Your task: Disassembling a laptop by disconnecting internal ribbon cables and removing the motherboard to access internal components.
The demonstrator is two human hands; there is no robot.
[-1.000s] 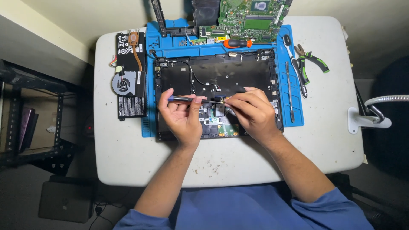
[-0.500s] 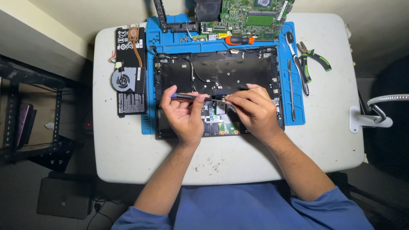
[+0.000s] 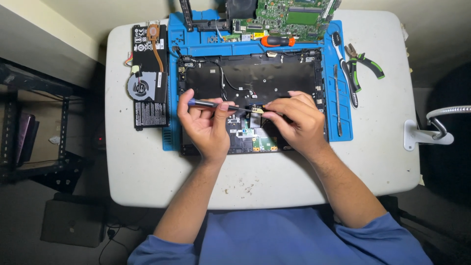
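A: What is seen nearest the camera?

B: Blue sleeves and two bare forearms are seen over the near edge of the white desk (image 3: 147, 167). Both hands are placed over an opened laptop base (image 3: 255, 83) on a blue mat (image 3: 206, 46).

A: State of each grip?

B: A thin screwdriver (image 3: 216, 104) is pinched in the left hand (image 3: 206, 122), fingers pressed together on its shaft, which lies nearly level with the tip pointing right. The right hand (image 3: 294, 122) is closed at the fingertips beside the tip, where a small pale part (image 3: 257, 110) is seen; whether it is pinched cannot be told.

A: And farther out?

B: A battery (image 3: 149, 105) with a fan (image 3: 141, 87) on it is noted left of the mat. A spudger (image 3: 337, 100), a brush (image 3: 346, 68) and green-handled pliers (image 3: 363, 61) are noted at the right. At the far edge, an orange-handled driver (image 3: 277, 41) and a green circuit board (image 3: 289, 17) are recorded.
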